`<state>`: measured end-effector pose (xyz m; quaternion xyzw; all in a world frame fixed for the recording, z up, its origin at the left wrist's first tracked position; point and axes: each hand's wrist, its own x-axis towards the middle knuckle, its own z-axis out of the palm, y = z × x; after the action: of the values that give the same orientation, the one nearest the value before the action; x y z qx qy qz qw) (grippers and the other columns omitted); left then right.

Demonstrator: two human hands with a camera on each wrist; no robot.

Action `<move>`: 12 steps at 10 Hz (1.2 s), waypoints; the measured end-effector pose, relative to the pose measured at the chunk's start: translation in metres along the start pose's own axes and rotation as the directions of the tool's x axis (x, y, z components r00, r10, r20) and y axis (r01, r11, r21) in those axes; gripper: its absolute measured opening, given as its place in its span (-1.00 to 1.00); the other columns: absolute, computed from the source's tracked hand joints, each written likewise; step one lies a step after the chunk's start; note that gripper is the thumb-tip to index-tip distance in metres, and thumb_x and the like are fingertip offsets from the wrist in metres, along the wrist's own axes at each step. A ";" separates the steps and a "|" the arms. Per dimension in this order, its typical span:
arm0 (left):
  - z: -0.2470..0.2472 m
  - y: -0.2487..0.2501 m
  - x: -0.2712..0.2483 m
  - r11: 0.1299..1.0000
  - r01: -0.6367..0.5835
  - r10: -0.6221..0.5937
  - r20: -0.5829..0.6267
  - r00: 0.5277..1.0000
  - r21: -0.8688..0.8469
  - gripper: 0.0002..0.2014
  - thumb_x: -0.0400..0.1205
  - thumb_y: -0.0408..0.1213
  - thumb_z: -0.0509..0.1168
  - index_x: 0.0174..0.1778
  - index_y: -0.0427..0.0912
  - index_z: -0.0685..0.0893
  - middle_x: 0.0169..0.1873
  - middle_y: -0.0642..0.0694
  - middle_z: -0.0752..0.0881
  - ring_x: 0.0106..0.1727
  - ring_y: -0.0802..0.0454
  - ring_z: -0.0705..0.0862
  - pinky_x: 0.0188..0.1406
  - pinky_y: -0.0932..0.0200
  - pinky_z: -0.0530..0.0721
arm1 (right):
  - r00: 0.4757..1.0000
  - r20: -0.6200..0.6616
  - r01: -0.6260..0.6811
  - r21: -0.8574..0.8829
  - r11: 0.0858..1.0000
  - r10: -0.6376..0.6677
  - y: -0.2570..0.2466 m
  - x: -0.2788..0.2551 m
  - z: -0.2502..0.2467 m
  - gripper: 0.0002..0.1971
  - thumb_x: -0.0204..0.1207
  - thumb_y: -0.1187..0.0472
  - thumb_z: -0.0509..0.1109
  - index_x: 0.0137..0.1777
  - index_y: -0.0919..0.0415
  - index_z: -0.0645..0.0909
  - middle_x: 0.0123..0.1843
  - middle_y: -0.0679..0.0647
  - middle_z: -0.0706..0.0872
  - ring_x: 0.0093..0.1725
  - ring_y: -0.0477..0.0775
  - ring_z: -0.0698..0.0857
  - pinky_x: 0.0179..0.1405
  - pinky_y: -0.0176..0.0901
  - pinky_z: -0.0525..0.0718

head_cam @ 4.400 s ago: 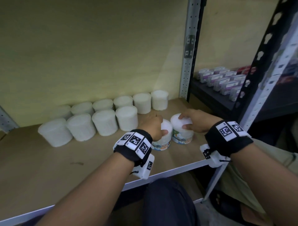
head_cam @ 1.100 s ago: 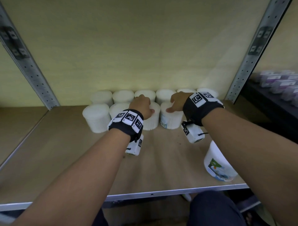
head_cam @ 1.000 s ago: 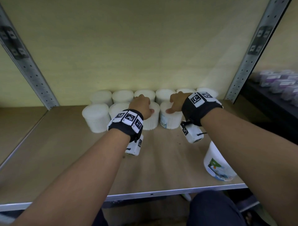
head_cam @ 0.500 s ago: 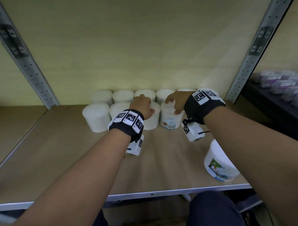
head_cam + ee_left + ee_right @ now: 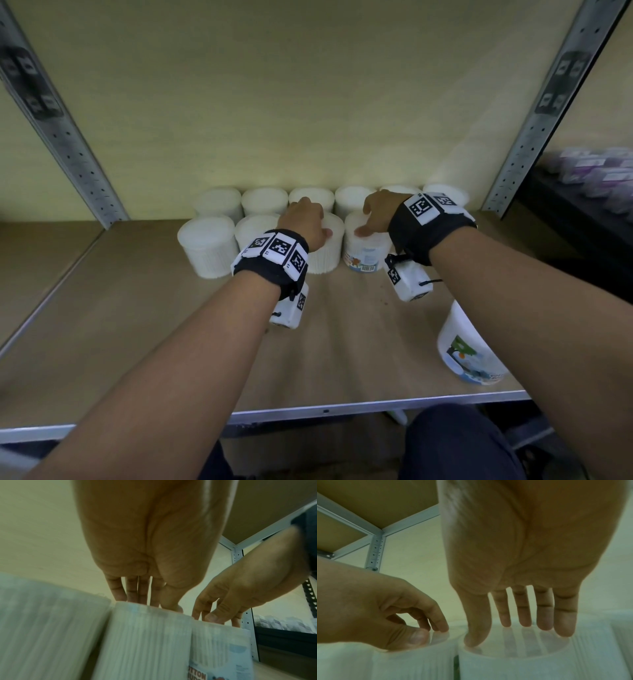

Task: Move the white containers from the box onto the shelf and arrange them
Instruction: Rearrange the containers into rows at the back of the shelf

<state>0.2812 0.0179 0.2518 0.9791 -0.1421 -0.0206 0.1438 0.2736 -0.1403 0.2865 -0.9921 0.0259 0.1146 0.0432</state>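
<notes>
Two rows of white ribbed containers stand at the back of the wooden shelf (image 5: 137, 325). My left hand (image 5: 306, 222) grips the top of the third front-row container (image 5: 325, 257) from above, thumb on its near rim and fingers curled onto the lid. Just to the right, my right hand (image 5: 376, 216) holds the labelled container (image 5: 364, 253) by its top, thumb on the near rim and fingertips on the lid. In the right wrist view my right hand (image 5: 513, 632) sits on its container (image 5: 505, 662), and my left hand (image 5: 149, 601) tops its container (image 5: 145, 642).
Another labelled white container (image 5: 469, 356) stands near the shelf's front right edge, partly behind my right forearm. Perforated metal uprights (image 5: 68, 137) frame the bay on both sides. A dark neighbouring shelf with small purple boxes (image 5: 596, 174) lies to the right.
Both hands carried containers from the shelf's front right to the front row. In the last second the right hand's container turned, so its label faces front. The left hand has stayed put.
</notes>
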 end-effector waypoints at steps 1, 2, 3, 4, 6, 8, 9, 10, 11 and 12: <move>0.000 0.000 0.000 1.000 0.000 0.000 -0.001 1.000 0.005 -0.51 0.65 -0.07 0.28 0.45 -0.23 0.49 0.41 -0.24 0.44 0.44 -0.20 0.43 0.41 -0.07 0.48 | 0.999 0.027 0.022 -0.012 1.000 -0.021 0.001 -0.001 -0.003 -0.39 0.50 -0.01 0.45 0.45 0.35 0.48 0.41 0.26 0.58 0.37 0.24 0.59 0.33 0.00 0.55; 0.000 0.001 0.000 1.000 0.002 -0.002 -0.006 1.000 0.004 -0.52 0.65 -0.07 0.28 0.45 -0.22 0.49 0.40 -0.23 0.44 0.44 -0.19 0.43 0.41 -0.06 0.48 | 0.994 0.092 0.057 0.029 0.998 -0.060 0.005 -0.001 -0.008 -0.40 0.50 0.18 0.47 0.52 0.22 0.41 0.52 0.16 0.47 0.45 0.19 0.51 0.27 -0.10 0.49; 0.001 0.001 0.000 1.000 0.004 -0.004 -0.007 1.000 0.004 -0.52 0.65 -0.07 0.27 0.45 -0.21 0.49 0.41 -0.22 0.44 0.44 -0.19 0.43 0.41 -0.06 0.48 | 0.986 0.130 0.098 0.055 0.994 -0.105 0.006 -0.005 -0.012 -0.39 0.51 0.36 0.42 0.56 0.16 0.39 0.58 0.11 0.39 0.51 0.16 0.44 0.23 -0.16 0.45; 0.000 0.001 -0.001 1.000 0.006 -0.006 -0.004 1.000 0.004 -0.52 0.65 -0.07 0.27 0.45 -0.21 0.49 0.41 -0.22 0.44 0.44 -0.18 0.43 0.40 -0.06 0.48 | 0.988 0.106 0.106 0.068 0.992 -0.113 0.005 -0.004 -0.012 -0.40 0.48 0.36 0.43 0.54 0.15 0.42 0.55 0.13 0.42 0.50 0.16 0.45 0.22 -0.18 0.46; 0.001 0.001 -0.001 1.000 0.003 -0.003 -0.009 1.000 -0.001 -0.53 0.65 -0.08 0.27 0.43 -0.22 0.50 0.39 -0.23 0.45 0.43 -0.19 0.43 0.40 -0.07 0.48 | 1.000 -0.031 0.002 0.036 0.999 -0.001 0.002 0.002 -0.006 -0.32 0.46 -0.17 0.42 0.40 0.35 0.53 0.38 0.23 0.62 0.32 0.23 0.63 0.35 0.02 0.60; 0.000 0.000 0.000 1.000 0.005 -0.005 -0.001 1.000 -0.006 -0.53 0.65 -0.07 0.27 0.44 -0.20 0.49 0.40 -0.21 0.44 0.44 -0.18 0.42 0.42 -0.08 0.47 | 1.000 -0.003 0.007 0.006 1.000 -0.007 0.003 0.003 0.001 -0.30 0.48 -0.15 0.42 0.41 0.41 0.51 0.38 0.27 0.62 0.35 0.24 0.60 0.30 -0.01 0.57; 0.001 0.000 0.000 1.000 0.001 -0.001 -0.008 1.000 0.000 -0.53 0.65 -0.07 0.27 0.44 -0.21 0.49 0.40 -0.22 0.44 0.43 -0.18 0.43 0.40 -0.07 0.48 | 1.000 -0.003 0.011 0.006 1.000 -0.011 0.004 0.002 0.001 -0.32 0.47 -0.11 0.45 0.41 0.40 0.50 0.38 0.27 0.61 0.34 0.25 0.61 0.36 0.04 0.58; 0.001 0.000 -0.001 1.000 0.002 -0.002 -0.011 1.000 -0.003 -0.53 0.65 -0.07 0.27 0.44 -0.20 0.49 0.40 -0.21 0.44 0.43 -0.18 0.43 0.40 -0.06 0.48 | 1.000 0.011 0.022 -0.009 1.000 -0.022 0.004 0.000 0.000 -0.36 0.50 -0.03 0.45 0.46 0.36 0.47 0.41 0.24 0.59 0.37 0.23 0.60 0.37 0.00 0.55; 0.001 0.001 -0.001 1.000 0.005 -0.005 -0.011 1.000 0.003 -0.53 0.65 -0.07 0.27 0.45 -0.20 0.49 0.40 -0.21 0.44 0.44 -0.18 0.43 0.40 -0.07 0.48 | 0.998 0.032 0.061 -0.024 0.998 -0.061 0.004 -0.001 -0.003 -0.35 0.49 0.07 0.48 0.53 0.28 0.40 0.47 0.18 0.53 0.42 0.19 0.54 0.35 -0.06 0.50; 0.001 0.001 -0.001 1.000 0.006 -0.006 -0.011 1.000 0.004 -0.53 0.65 -0.07 0.27 0.44 -0.20 0.49 0.40 -0.21 0.44 0.45 -0.18 0.42 0.41 -0.07 0.47 | 0.994 0.042 0.099 -0.057 0.994 -0.096 0.005 0.000 -0.005 -0.36 0.45 0.13 0.52 0.53 0.19 0.41 0.51 0.14 0.49 0.44 0.17 0.53 0.38 -0.05 0.49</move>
<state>0.2798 0.0174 0.2512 0.9799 -0.1384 -0.0153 0.1428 0.2741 -0.1456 0.2906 -0.9906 -0.0267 0.1325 0.0201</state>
